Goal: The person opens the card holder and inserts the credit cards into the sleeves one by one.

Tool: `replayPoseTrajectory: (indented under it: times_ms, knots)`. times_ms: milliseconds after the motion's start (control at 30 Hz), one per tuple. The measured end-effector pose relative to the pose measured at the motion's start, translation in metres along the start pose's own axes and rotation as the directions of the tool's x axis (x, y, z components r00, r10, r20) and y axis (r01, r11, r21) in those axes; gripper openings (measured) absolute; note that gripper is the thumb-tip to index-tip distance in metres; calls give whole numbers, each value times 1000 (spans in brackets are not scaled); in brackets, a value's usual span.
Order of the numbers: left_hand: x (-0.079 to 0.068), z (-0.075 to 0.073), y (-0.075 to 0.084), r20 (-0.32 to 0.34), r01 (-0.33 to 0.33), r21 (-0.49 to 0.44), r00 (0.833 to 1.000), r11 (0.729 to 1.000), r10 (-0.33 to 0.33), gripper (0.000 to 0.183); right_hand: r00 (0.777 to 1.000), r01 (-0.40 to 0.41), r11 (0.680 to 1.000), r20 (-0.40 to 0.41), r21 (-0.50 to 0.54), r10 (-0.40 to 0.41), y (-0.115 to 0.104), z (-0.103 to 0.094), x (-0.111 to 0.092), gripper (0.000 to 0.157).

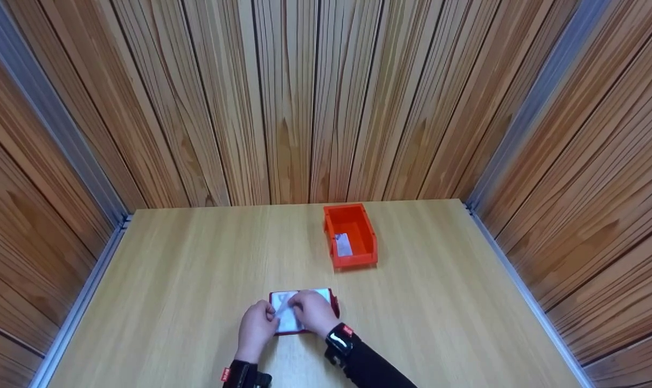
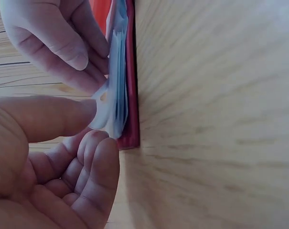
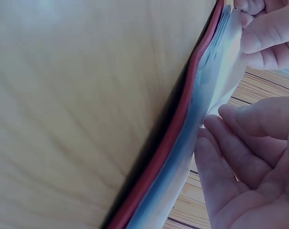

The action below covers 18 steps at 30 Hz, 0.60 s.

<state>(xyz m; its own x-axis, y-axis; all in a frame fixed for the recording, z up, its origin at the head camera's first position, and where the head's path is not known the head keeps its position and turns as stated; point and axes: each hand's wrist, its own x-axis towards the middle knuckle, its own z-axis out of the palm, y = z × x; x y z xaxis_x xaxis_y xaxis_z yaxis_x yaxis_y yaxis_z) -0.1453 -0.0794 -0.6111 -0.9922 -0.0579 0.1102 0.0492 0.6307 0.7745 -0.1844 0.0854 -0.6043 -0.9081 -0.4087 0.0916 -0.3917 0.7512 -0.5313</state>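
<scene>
A red-covered booklet (image 1: 289,325) with clear plastic sleeves (image 2: 119,81) lies on the wooden table. At its left end, my left hand (image 1: 255,326) pinches the corner of a raised translucent sleeve between thumb and fingers. Over the booklet's middle, my right hand (image 1: 316,312) has bent fingers touching the same sleeve's edge. In the left wrist view its thumb (image 2: 77,59) stands apart from the sleeve. Whether the right fingertips grip anything is hidden. Seen edge-on in the right wrist view, the stacked sleeves (image 3: 216,57) lie above the red cover (image 3: 182,109).
Behind the booklet, slightly right, an orange-red plastic bin (image 1: 354,262) stands on the table (image 1: 196,258). A small white card (image 1: 343,244) with some print lies inside it. Wood-plank walls (image 1: 288,108) and metal rails (image 1: 531,302) bound the table at the back and sides.
</scene>
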Motion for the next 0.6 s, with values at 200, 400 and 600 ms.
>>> replayPoseTrajectory:
  times_ms: [200,400,600]
  knots:
    - [0,3,-4,-25,-29,17,999,999,29,18,1000,5,1000,-19,1,-5,0,1,-1,14]
    - [1,4,-6,-43,-38,27,998,999,39,17,1000,-26,1000,1,17,26,-1,0,-1,15]
    - [3,4,-8,-37,-4,-3,999,1000,4,15,999,-36,999,13,21,36,-1,0,-1,16]
